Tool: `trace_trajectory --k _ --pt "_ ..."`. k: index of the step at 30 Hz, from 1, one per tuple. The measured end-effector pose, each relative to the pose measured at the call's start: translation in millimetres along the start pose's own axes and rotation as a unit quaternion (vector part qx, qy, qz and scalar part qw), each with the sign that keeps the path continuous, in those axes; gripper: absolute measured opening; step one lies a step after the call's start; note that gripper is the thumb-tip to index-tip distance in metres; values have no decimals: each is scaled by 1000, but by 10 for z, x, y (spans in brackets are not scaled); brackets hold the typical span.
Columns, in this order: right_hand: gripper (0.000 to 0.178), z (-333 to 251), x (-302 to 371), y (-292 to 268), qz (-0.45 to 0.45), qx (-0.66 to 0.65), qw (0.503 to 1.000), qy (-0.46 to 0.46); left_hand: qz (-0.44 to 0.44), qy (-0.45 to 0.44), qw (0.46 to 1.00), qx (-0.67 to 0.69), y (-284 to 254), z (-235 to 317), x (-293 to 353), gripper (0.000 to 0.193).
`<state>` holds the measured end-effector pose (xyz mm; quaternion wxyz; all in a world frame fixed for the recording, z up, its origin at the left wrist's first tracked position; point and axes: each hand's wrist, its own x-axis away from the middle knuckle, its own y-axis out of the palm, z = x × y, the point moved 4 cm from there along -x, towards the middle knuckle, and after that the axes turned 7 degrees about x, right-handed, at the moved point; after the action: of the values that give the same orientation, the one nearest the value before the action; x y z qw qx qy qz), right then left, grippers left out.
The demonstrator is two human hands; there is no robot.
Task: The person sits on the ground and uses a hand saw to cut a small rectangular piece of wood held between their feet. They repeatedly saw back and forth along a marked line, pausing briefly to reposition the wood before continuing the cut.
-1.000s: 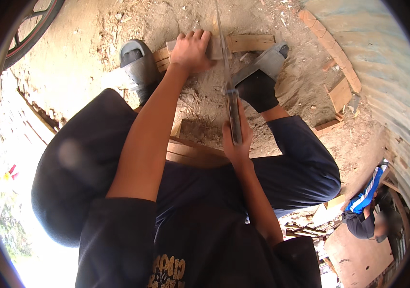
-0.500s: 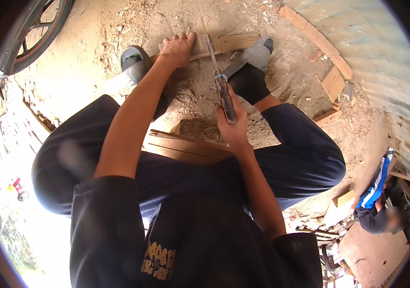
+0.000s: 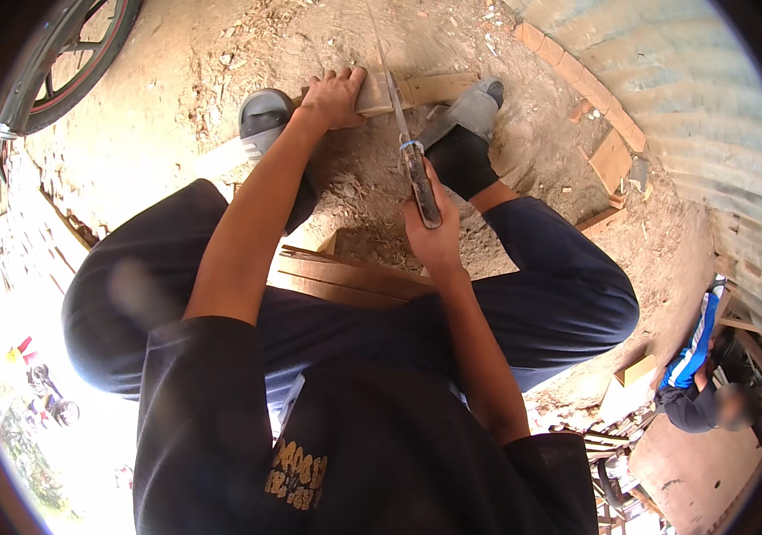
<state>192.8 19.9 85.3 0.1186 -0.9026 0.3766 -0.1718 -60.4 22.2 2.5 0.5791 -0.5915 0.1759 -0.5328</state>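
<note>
One left hand (image 3: 334, 96) and one right hand (image 3: 435, 230) are counted, as are one saw (image 3: 420, 185), at least one length of wood (image 3: 441, 87) and two grey slides (image 3: 468, 118). At the upper left edge of the dirt floor (image 3: 176, 107) one wheel (image 3: 110, 69) is seen; along its right edge, one corrugated wall (image 3: 711, 116); toward its lower right corner, one co-worker (image 3: 691, 406) and one pale board (image 3: 693, 468).

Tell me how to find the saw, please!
Start at the black shirt filling the bottom middle. Follow the right forearm up to the right hand, which grips the saw. Unlike the wood nearby, it has a dark handle, blue band and long thin blade.
</note>
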Motion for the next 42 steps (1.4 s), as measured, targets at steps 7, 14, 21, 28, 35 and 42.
trace_trajectory --k 7,14,21,28,35,42 --pt "60 4 1 57 13 45 999 -23 53 -3 997 -56 139 68 -14 90" --pt "62 -20 -17 54 -10 -19 1000 2 -54 -13 998 -21 52 6 -86 82" --pt "61 -99 -6 56 -8 14 1000 -3 34 -41 998 -33 84 82 -14 83" --pt "59 -171 237 -144 -32 68 997 14 24 -68 997 -13 61 69 -34 80" --pt "55 -719 875 -471 -70 17 987 142 29 -69 996 -47 99 82 -104 79" --pt "59 -755 1192 -642 -40 102 993 34 50 -59 997 -29 102 53 -151 86"
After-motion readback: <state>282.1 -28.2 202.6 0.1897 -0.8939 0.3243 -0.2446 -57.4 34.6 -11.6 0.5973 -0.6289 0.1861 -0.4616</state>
